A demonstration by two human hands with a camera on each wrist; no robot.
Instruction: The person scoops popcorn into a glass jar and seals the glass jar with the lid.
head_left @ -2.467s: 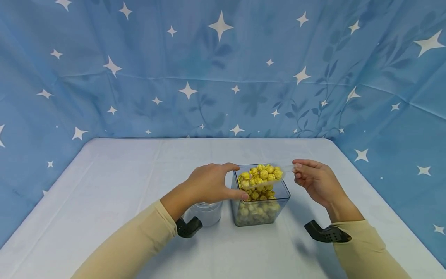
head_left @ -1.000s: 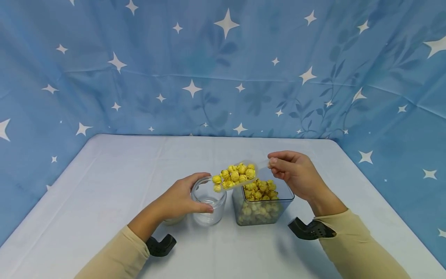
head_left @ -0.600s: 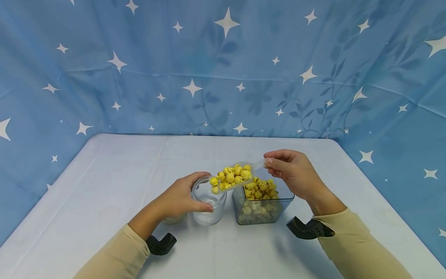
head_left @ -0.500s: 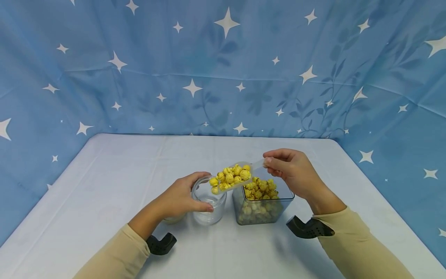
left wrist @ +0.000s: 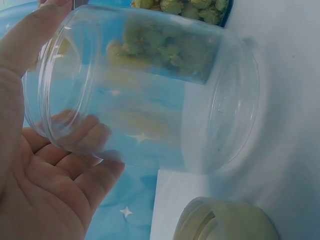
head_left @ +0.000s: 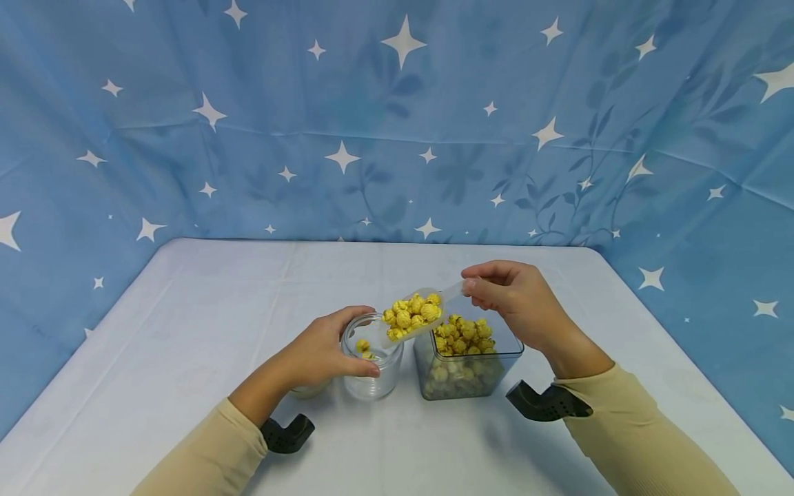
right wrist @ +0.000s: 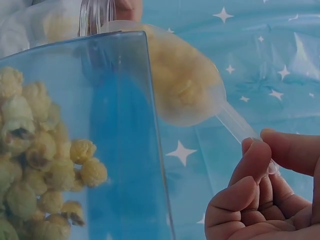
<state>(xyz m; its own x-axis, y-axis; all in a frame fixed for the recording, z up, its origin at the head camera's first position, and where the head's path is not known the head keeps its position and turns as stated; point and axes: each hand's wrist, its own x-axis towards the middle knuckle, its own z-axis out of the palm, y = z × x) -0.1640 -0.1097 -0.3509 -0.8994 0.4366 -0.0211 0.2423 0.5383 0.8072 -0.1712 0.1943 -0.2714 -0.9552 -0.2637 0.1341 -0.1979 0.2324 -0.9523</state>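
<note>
My left hand (head_left: 319,351) grips a clear jar (head_left: 373,387) near its rim, thumb in front and fingers round the far side. In the right hand (head_left: 517,300), thumb and fingers pinch the thin handle of a translucent scoop (right wrist: 187,112). The scoop tilts down to the left, its lip over the jar's mouth, with yellow popcorn (head_left: 414,312) heaped in it. A few pieces of popcorn (head_left: 364,346) are inside the jar's upper part. To the right of the jar stands a smoky clear box (head_left: 434,389) partly filled with popcorn (head_left: 466,335).
A cream screw lid (left wrist: 237,220) lies on the white-covered table (head_left: 248,296), mostly hidden behind my left wrist in the head view. Behind the table hangs a blue curtain (head_left: 260,89) with white stars. A black camera (head_left: 548,401) sits on the right wrist.
The scoop has moved left from above the box to the jar's mouth. My left hand has gone from the box's edge to the jar. Within the last half second, popcorn has dropped into the jar.
</note>
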